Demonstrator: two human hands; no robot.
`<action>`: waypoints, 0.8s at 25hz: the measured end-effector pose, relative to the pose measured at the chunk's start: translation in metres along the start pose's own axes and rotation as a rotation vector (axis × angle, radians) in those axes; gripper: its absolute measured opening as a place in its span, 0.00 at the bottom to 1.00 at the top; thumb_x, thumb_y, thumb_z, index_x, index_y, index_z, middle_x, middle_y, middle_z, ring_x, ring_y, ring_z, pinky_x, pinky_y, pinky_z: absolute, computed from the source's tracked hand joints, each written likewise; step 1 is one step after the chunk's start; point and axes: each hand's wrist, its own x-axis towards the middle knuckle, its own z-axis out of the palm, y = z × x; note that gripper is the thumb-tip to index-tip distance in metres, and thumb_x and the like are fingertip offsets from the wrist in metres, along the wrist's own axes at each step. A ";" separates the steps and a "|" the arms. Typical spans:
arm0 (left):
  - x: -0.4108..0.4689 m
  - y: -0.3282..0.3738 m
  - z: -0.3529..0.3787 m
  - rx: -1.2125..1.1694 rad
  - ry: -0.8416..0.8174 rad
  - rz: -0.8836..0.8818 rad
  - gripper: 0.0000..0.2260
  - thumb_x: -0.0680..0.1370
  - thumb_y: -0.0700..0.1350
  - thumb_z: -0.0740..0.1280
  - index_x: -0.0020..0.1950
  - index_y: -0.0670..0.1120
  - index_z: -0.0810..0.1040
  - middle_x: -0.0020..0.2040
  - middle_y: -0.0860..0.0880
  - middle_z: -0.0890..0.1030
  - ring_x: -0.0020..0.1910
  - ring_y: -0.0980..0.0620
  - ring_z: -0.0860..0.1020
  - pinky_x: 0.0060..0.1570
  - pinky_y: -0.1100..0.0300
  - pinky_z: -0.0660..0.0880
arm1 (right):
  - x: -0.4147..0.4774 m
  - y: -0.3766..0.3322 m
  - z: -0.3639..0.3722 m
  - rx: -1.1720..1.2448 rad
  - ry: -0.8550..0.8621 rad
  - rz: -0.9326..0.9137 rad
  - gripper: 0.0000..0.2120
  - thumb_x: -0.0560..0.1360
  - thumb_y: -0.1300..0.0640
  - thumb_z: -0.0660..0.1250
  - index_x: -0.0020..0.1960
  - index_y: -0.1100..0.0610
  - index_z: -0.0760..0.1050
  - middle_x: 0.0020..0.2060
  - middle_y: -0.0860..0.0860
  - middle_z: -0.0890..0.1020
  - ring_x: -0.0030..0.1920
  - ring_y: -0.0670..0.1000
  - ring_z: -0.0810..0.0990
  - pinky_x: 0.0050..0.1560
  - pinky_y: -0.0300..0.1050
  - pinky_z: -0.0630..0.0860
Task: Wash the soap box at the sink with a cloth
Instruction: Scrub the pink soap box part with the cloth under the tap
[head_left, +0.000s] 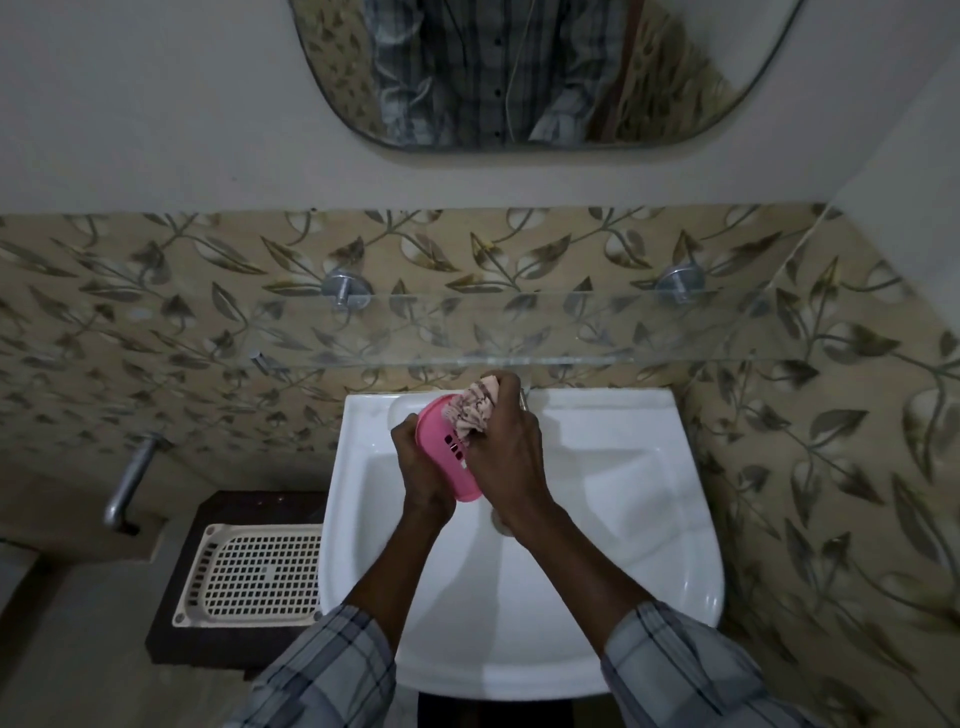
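A pink oval soap box (440, 441) with slots in its base is held over the white sink (597, 519). My left hand (418, 467) grips it from the left and below. My right hand (506, 447) holds a bunched pinkish patterned cloth (474, 410) and presses it against the upper right part of the box. The sink's drain (500, 522) shows partly beneath my right wrist. The tap (523, 397) is mostly hidden behind my right hand.
A glass shelf (519, 332) on two metal pegs juts out above the sink's back edge. A cream perforated tray (249, 577) lies on a dark stand left of the sink. A metal wall tap (130, 480) sticks out at the left. A mirror (519, 73) hangs above.
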 end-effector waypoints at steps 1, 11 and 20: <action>0.000 0.002 0.001 0.005 0.004 -0.013 0.27 0.75 0.61 0.51 0.42 0.52 0.88 0.40 0.48 0.87 0.40 0.52 0.85 0.36 0.63 0.80 | -0.003 0.005 -0.001 -0.008 -0.006 0.002 0.22 0.71 0.65 0.70 0.60 0.57 0.65 0.49 0.56 0.82 0.50 0.60 0.83 0.43 0.49 0.80; -0.001 0.006 0.009 0.014 -0.047 0.019 0.28 0.77 0.60 0.49 0.44 0.50 0.88 0.41 0.46 0.87 0.42 0.50 0.85 0.41 0.59 0.81 | -0.014 0.019 -0.011 -0.038 -0.048 -0.002 0.24 0.70 0.66 0.71 0.61 0.56 0.64 0.50 0.56 0.83 0.49 0.59 0.83 0.42 0.47 0.81; 0.002 0.023 0.002 -0.240 -0.282 -0.155 0.28 0.74 0.59 0.54 0.56 0.38 0.80 0.48 0.36 0.82 0.47 0.37 0.81 0.51 0.47 0.78 | 0.008 0.044 -0.069 1.240 -0.032 0.544 0.16 0.68 0.74 0.70 0.54 0.65 0.81 0.48 0.60 0.86 0.49 0.59 0.85 0.45 0.54 0.83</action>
